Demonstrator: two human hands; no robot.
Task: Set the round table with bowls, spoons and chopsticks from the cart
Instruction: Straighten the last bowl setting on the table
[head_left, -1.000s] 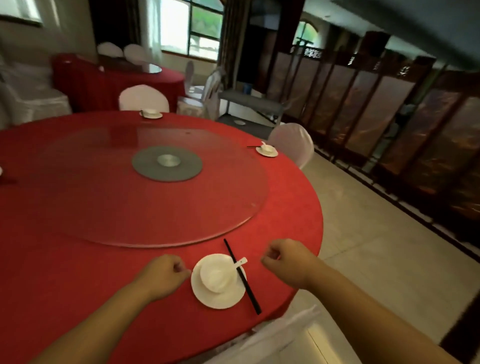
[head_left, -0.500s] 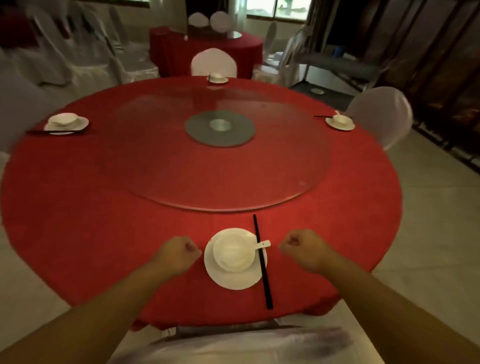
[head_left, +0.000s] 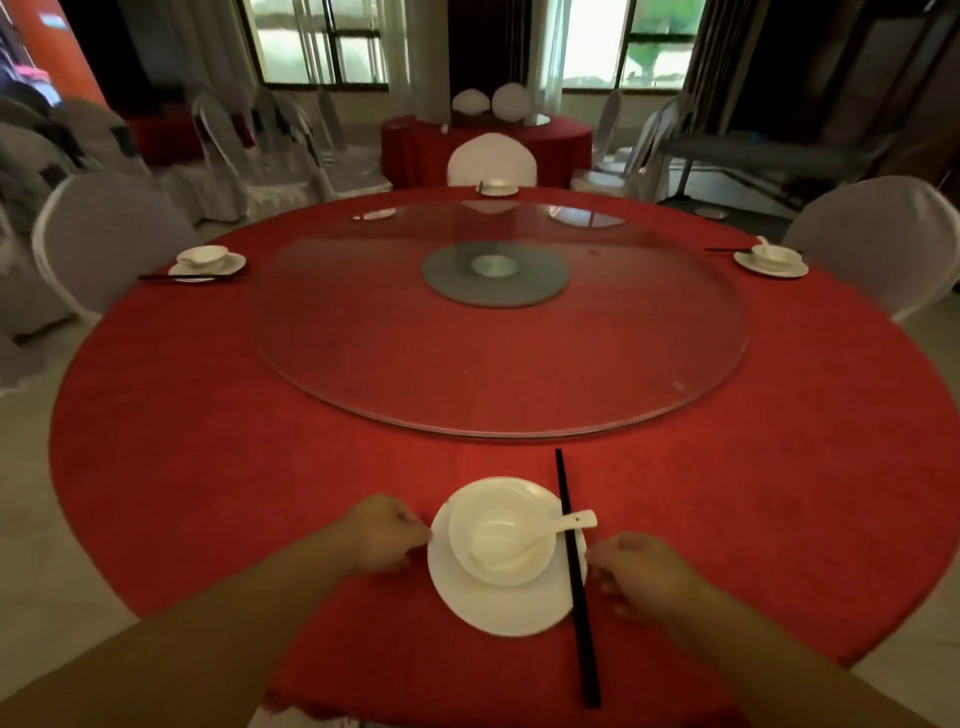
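Hands at the near edge of the bench, one each side of a setting. Left hand (head_left: 382, 532): fingers curled, fingertips at the left rim of the plate (head_left: 498, 605), seemingly pinching it. Right hand (head_left: 641, 577): fingers curled, touching the plate's right rim just beside the chopsticks (head_left: 575, 577); whether it grips the plate or the chopsticks cannot be told.

Plate: white, round, flat on the red cloth near the bench's near edge. Bowl (head_left: 501, 532): white, upright, on the far half of the plate. Spoon (head_left: 540, 535): white, scoop inside the bowl, handle over the bowl's right rim and across the chopsticks. Chopsticks: black, a close pair, lying across the plate's right rim, running from the near edge toward the turntable.

Turntable (head_left: 498, 332): clear glass disc on a grey hub, centre of the bench (head_left: 208, 467).

Left setting (head_left: 208, 260): plate, bowl, black chopsticks, at the left edge. Far setting (head_left: 497, 188): plate and bowl at the far edge. Right setting (head_left: 771, 259): plate, bowl, spoon, chopsticks, at the right edge.

Chairs: white-covered, one behind each of the left (head_left: 104, 234), far (head_left: 491, 161) and right (head_left: 883, 234) settings.

Second table (head_left: 485, 145): red-clothed, beyond the far chair, below the windows.
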